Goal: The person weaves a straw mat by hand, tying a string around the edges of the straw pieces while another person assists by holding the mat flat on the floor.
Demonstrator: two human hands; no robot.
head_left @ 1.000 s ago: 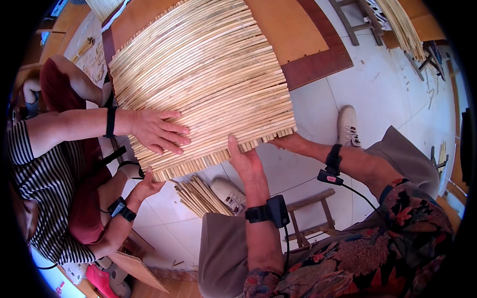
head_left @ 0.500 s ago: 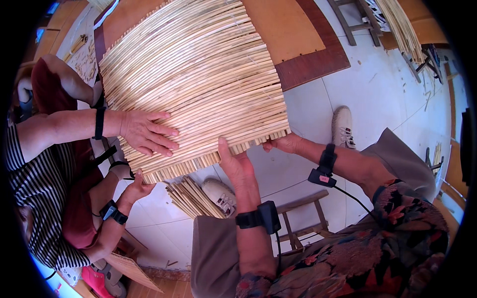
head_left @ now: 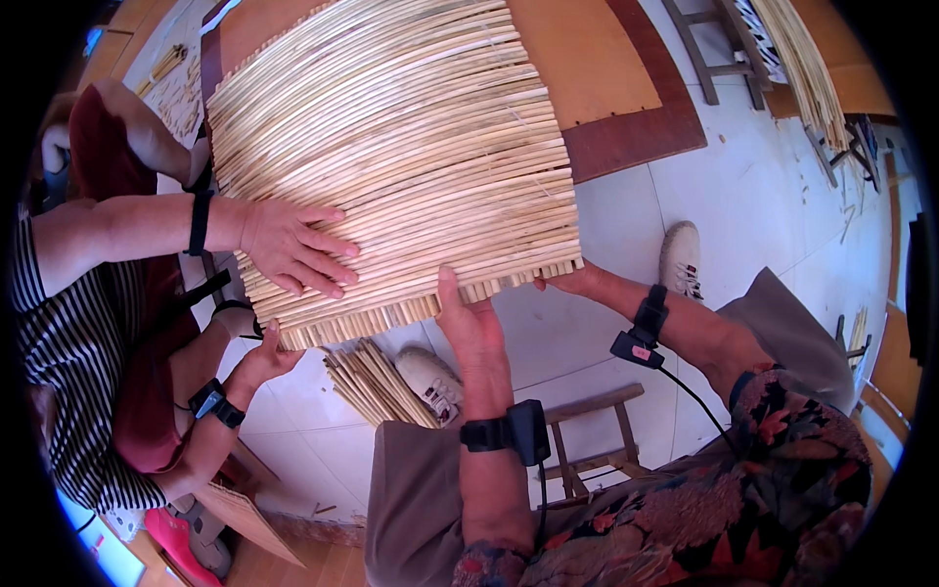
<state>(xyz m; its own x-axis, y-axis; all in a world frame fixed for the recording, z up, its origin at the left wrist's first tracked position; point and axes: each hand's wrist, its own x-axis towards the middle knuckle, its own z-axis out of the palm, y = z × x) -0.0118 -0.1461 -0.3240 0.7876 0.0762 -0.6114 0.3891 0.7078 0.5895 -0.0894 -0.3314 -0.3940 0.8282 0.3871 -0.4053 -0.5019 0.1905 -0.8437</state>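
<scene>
A mat of pale reed stalks [head_left: 411, 166], laid side by side and joined by thin threads, slopes from a board toward me. My left hand [head_left: 471, 328] grips its near edge, the thumb on top and the fingers underneath, mostly hidden. At the near right corner, my right hand [head_left: 575, 279] holds the edge from below, its fingertips partly covered by the mat. A co-worker on the left presses a flat, spread hand [head_left: 298, 247] on the mat's top. The co-worker's other hand [head_left: 266, 357] pinches the near left corner.
Under the mat's far part is a brown board [head_left: 636, 134] with a dark red border. A bundle of cut stalks [head_left: 377, 386] lies by my left shoe [head_left: 430, 382]. A wooden stool [head_left: 592, 440] stands between my legs. Long stalks [head_left: 802, 68] rest at the upper right.
The whole view has shifted a little, moving most things slightly right. The mat's near edge sits slightly farther from me. All hands keep their places on the mat.
</scene>
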